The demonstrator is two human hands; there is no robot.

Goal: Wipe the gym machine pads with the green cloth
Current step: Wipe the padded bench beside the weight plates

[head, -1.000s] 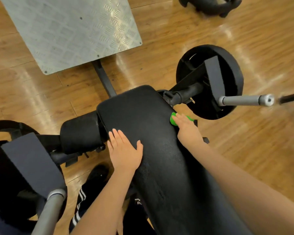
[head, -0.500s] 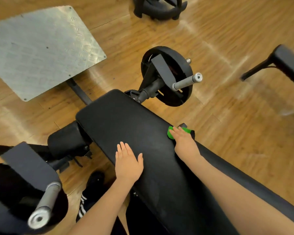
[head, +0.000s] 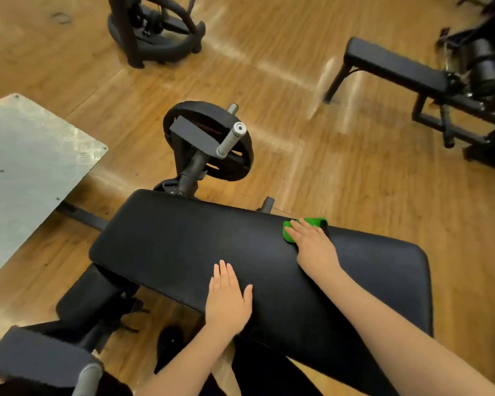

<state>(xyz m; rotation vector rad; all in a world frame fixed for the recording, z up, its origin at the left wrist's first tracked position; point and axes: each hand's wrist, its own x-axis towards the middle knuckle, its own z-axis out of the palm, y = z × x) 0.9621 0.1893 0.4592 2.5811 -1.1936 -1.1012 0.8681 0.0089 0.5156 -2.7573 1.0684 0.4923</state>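
Wooden gym flooring (head: 340,172) spreads beneath us as we look down at a long black pad (head: 183,247). Our right hand (head: 315,247) lies flat, its straight fingers (head: 295,231) pressing the green cloth (head: 312,222) onto the pad's far edge. Our left hand (head: 227,298) rests palm down on the pad's near side, fingers relaxed and grasping nothing. Further out, a black weight plate (head: 209,144) sits on a silver peg, a ridged metal footplate (head: 26,172) lies to the left, and another bench (head: 395,67) stands at the upper right.

Right hand (head: 315,244) and green cloth (head: 305,228), now farther right along the pad's (head: 169,241) far edge.
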